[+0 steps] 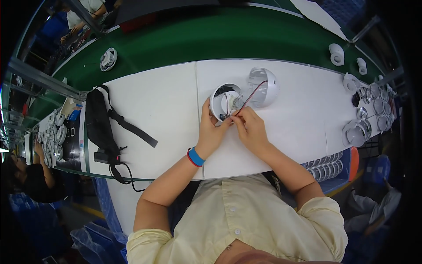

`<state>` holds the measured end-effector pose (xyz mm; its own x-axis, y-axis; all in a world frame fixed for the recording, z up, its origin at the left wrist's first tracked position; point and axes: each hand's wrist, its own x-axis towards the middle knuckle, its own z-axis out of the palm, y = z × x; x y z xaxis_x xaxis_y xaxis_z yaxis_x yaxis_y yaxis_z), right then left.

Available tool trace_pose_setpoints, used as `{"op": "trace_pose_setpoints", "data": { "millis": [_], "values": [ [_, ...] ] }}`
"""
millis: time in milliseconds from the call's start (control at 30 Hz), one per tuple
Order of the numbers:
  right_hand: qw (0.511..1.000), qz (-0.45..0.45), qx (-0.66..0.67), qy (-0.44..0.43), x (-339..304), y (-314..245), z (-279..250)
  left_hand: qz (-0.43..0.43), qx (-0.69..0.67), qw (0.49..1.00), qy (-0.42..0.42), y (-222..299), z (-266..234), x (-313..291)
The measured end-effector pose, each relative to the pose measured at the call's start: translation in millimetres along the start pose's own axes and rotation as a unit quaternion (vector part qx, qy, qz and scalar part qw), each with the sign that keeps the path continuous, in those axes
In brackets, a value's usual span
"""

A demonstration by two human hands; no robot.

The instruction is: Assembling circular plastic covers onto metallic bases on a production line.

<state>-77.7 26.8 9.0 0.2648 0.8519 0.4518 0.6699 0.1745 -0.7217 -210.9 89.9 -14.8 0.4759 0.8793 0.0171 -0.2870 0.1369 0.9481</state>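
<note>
My left hand [212, 133] grips the rim of a white round housing [215, 106], fingers wrapped round its left side and thumb near its lower edge. Inside the housing are a pale round part and dark pieces. My right hand [252, 132] is closed in a pinch at the housing's lower right edge, on a thin red-and-black wire [253, 94]. From the fingertips the wire runs up and right across a white dome shell [269, 90], which rests on the table just beyond the housing. The wire's end at my fingertips is too small to make out.
A black strap [100, 119] with a small box and cable lies on the white table [167, 101] at left. Another round unit [108, 59] sits on the green belt [176, 44]. White and clear round parts [356, 132] crowd the right end; a bin of rings [327, 169] stands below.
</note>
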Motion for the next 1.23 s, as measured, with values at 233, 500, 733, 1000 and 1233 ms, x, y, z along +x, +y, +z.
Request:
{"op": "trace_pose_setpoints", "data": {
  "millis": [233,500,733,1000,1233],
  "values": [
    [0.946,-0.206,-0.247,-0.034,16,7,-7,0.031,0.013,0.999,-0.024,-3,-11,7],
    [0.982,-0.108,-0.157,0.002,10,11,10,0.038,-0.001,0.999,-0.010,3,-7,8],
    [0.955,0.069,0.182,-0.224,24,-20,-34,0.071,0.166,0.983,0.034,-19,-40,34],
    [0.977,0.057,0.025,-0.202,68,41,-102,-0.089,0.085,0.991,-0.048,38,-38,45],
    [0.897,0.172,0.374,-0.162,95,78,-52,-0.093,0.117,0.989,-0.004,31,-36,59]
  ]
}}
